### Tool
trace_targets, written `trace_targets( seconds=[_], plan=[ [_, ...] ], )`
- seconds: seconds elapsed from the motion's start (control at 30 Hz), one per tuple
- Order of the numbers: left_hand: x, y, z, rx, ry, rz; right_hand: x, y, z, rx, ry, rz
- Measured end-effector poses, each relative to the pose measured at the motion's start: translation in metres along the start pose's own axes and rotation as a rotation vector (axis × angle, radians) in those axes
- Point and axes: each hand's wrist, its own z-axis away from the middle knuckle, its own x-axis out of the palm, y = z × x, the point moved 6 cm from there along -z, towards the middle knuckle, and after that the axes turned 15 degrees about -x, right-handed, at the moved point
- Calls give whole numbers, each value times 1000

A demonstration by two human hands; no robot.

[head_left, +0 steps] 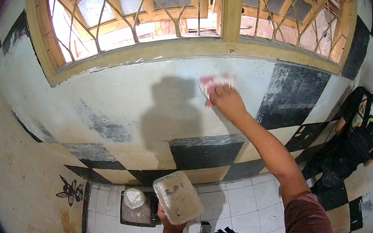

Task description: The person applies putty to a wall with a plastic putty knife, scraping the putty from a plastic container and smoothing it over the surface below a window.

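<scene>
Pressing toward the pale upper part of a black-and-cream checkered wall (118,85), the right hand (224,96) has its fingers clamped on a flat red-and-white piece (215,81), blurred enough that its material cannot be told. That piece is just below a yellow-painted wooden window frame (229,17) with a diamond-patterned grille (134,32).

Low in front of the body, the left hand (164,214) grips a pale rectangular plastic tub (188,208) with dark smears inside; its fingers close on the tub's left side, though most of them are hidden beneath.

Beyond the tub, on the white tiled floor (242,202), a dark-edged square tray (131,216) bears a rounded white bundle (134,198). At the far right, a person in dark clothes (358,133) is beside the wall.
</scene>
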Motion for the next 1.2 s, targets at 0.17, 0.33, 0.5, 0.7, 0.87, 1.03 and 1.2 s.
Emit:
trace_targets(
  seconds=[0.17, 0.33, 0.5, 0.7, 0.87, 1.03, 1.2],
  plan=[
    [4, 6, 1, -15, 48, 92, 22, -63, 59, -147, -108, -96],
    [4, 10, -7, -58, -39, 67, -67, -8, 19, 76, 160, -81],
    [17, 1, -14, 18, 75, -278, -27, 50, 44, 92, 0, -5],
    [13, -1, -11, -117, -2, 11, -5, -19, 107, -1, 104, -147],
    [25, 2, -9, -87, 10, -13, -77, 47, 72, 127, 108, 71],
    [37, -7, -14, 25, -38, -366, -29, 78, 96, 160, -74, -39],
    [9, -5, -24, -99, -54, -46, -31, 22, 125, 72, 9, -103]
  ],
)
